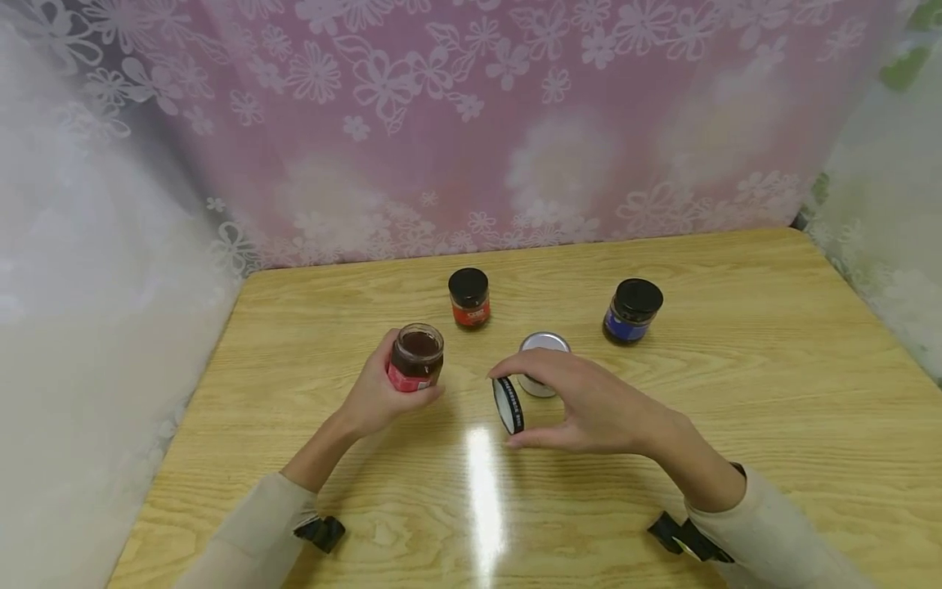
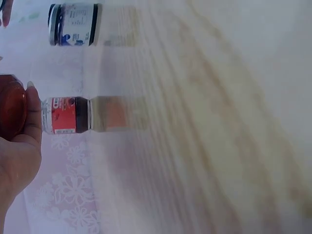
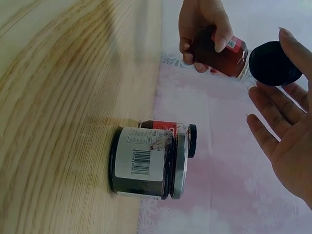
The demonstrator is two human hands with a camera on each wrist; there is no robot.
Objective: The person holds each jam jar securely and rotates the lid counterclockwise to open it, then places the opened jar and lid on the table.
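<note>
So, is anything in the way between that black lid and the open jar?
No, nothing visible. Between the black lid, pinched in the right fingers, and the open jar in the left fingers, only tabletop shows. The silver-topped jar stands beyond the right fingers, not in that gap.

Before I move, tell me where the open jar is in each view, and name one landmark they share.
Head: the open jar is left of centre, held in the left hand.
Left wrist: the open jar is at the left edge, about mid-height, partly cut off.
Right wrist: the open jar is near the top, right of centre.
Shared landmark: the closed red-labelled jar, seen in all three.
</note>
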